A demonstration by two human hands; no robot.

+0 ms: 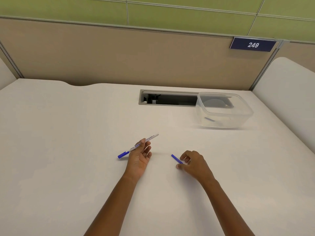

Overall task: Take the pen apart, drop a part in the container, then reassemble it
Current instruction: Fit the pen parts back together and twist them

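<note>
On the white counter, the left hand is raised palm-up with its fingers and thumb closed around the middle of a white marker pen, which lies at a slant: its blue end points down and left past the hand, its white end up and right. The right hand hovers close by to the right, palm down, its fingers and thumb pinching one end of a short blue pen part that sticks out toward the left hand, with a clear gap between the two pieces. Farther back and to the right stands a clear plastic container, open at the top, with a small blue piece lying inside near its left wall. The container partly covers the right end of a rectangular cable slot cut into the counter. On the partition behind hangs a dark blue sign reading 249.
</note>
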